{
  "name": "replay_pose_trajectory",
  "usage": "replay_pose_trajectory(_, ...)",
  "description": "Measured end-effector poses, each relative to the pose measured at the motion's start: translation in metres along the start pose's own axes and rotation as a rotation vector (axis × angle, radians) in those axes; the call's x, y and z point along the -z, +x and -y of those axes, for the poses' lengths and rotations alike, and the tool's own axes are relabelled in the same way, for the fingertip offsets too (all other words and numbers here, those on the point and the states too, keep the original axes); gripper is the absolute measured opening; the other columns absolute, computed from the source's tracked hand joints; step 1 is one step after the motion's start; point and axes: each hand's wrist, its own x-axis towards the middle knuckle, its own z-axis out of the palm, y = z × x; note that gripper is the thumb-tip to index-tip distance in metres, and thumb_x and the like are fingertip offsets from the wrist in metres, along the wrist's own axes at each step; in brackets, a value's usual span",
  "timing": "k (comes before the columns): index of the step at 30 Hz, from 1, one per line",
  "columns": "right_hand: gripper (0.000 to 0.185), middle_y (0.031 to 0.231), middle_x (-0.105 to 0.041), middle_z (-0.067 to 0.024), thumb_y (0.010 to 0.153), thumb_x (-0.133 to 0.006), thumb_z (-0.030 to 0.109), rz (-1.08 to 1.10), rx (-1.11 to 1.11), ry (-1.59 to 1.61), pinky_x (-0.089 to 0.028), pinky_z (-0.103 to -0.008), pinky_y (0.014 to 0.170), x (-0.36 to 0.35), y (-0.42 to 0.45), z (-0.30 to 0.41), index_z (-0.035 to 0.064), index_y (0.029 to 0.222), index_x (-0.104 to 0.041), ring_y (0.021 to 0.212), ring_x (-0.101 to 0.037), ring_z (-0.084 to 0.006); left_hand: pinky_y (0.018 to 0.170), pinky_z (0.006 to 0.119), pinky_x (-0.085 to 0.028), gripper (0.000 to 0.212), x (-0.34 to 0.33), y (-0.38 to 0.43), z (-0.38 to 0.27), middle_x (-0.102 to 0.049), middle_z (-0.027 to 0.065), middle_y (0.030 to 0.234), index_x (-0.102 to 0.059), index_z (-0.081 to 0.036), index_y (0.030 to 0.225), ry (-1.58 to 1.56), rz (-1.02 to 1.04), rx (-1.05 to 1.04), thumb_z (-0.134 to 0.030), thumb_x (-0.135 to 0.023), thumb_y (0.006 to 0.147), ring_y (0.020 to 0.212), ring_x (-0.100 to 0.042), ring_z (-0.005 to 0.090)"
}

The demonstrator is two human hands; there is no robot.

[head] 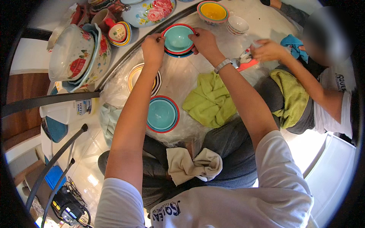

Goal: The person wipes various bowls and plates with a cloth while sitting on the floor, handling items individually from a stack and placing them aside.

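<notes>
Both my hands grip the rim of a small turquoise bowl with a red-rimmed bowl around it [179,38], my left hand [153,51] at its left side and my right hand [206,44] at its right. A dark blue rim shows just beneath it. Below, nearer to me, sits a larger turquoise nest of bowls with a red outer rim [162,114]. Partly behind my left forearm is a stack of pale bowls with yellow and dark rims [137,78]. A lime-green cloth [211,99] lies crumpled under my right forearm, and a beige cloth [194,165] rests on my lap.
Plastic sheeting [176,77] covers the floor. A yellow bowl nest [213,11] and small white bowls [238,25] stand farther off. At right, a co-worker's hand [266,50] is near spoons and a red-handled utensil [246,65]. Floral bowls [75,54] fill the left shelf.
</notes>
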Motion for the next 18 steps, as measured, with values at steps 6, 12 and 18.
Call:
replay_pose_trajectory(6,0.031,0.072,-0.062,-0.0179,0.078,-0.056,0.011,-0.234,0.256,-0.545,-0.05,-0.0383,0.054,-0.005,0.009,-0.02,0.0013,0.105,-0.044,0.058,-0.062,-0.0288,0.073,0.042,-0.046,0.018,-0.007,0.0,-0.011,-0.06,0.0215,0.082,-0.064,0.001,0.087,0.101,0.034,-0.047,-0.009,-0.063,0.072,0.08,-0.058,0.0351)
replay_pose_trajectory(12,0.021,0.081,-0.062,-0.0188,0.078,-0.051,0.013,-0.183,0.227,-0.91,-0.05,-0.0434,0.059,-0.014,0.002,-0.003,0.003,0.095,-0.044,0.073,-0.063,-0.0334,0.071,0.041,-0.047,0.02,-0.005,0.0,-0.011,-0.059,0.0195,0.082,-0.062,-0.001,0.09,0.269,-0.008,-0.15,-0.008,-0.063,0.072,0.078,-0.059,0.0341)
replay_pose_trajectory(18,0.015,0.078,-0.063,-0.0146,0.079,-0.049,0.014,-0.238,0.32,-0.992,-0.051,-0.0412,0.053,-0.014,-0.001,-0.016,0.0038,0.091,-0.047,0.064,-0.064,-0.0298,0.076,0.045,-0.045,0.027,-0.01,-0.021,-0.022,-0.05,0.0221,0.101,-0.052,-0.002,0.103,0.275,0.045,-0.199,-0.002,-0.054,0.076,0.089,-0.054,0.0394)
